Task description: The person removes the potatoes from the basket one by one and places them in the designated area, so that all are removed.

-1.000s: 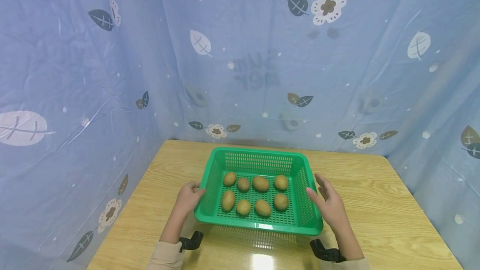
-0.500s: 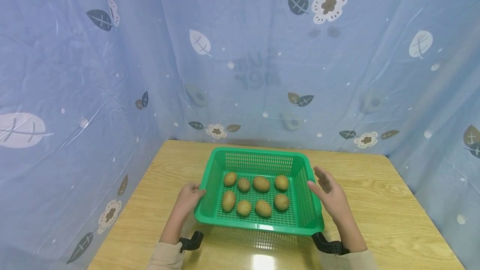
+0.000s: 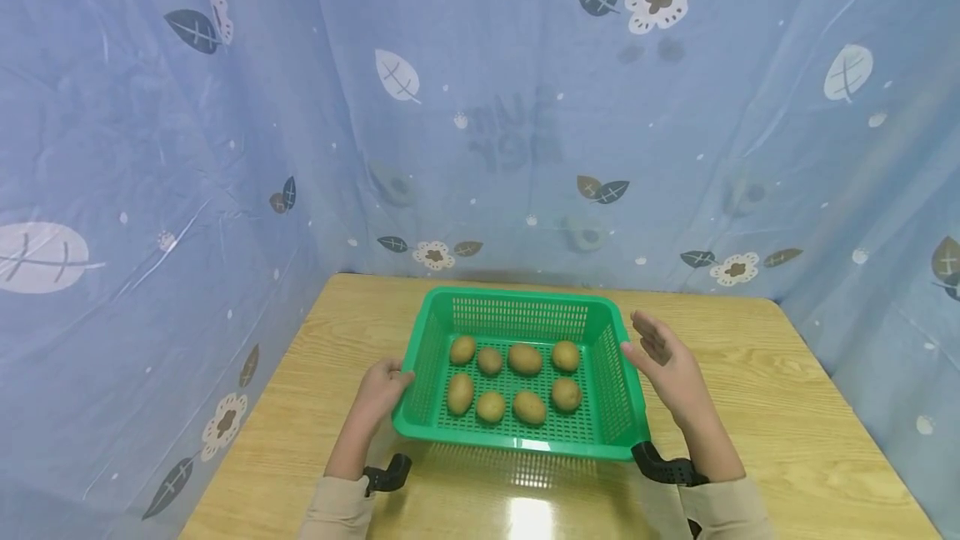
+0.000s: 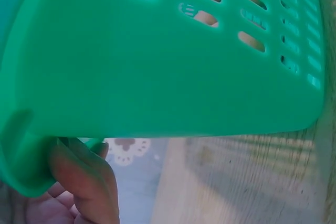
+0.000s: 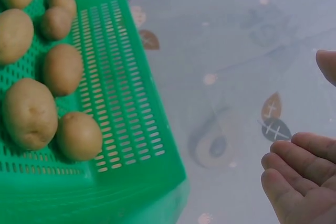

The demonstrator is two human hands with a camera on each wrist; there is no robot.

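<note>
From the head view: a green perforated plastic basket (image 3: 517, 444) between both hands, set crosswise with its long axis left to right on the wood-grain table (image 3: 765, 407), and inside it eight potatoes (image 3: 525, 359) in two rows of four. At the left short end, the left hand (image 3: 381, 390), grasping the rim (image 3: 417, 336). Just beside the right short end, the right hand (image 3: 675, 369), released, with fingers extended and nothing held.

From the left wrist view: close to the basket's outer wall, with fingers (image 4: 92, 187) bent up against the rim. Clearly the nearer hand, being in contact.

From the right wrist view: palm showing, fingers straight, thumb apart. Leftward of the fingertips, the basket's short wall; visible between them, floral-print curtain (image 5: 220, 77), so contact unlikely. Cannot judge the depth of that gap.
</note>
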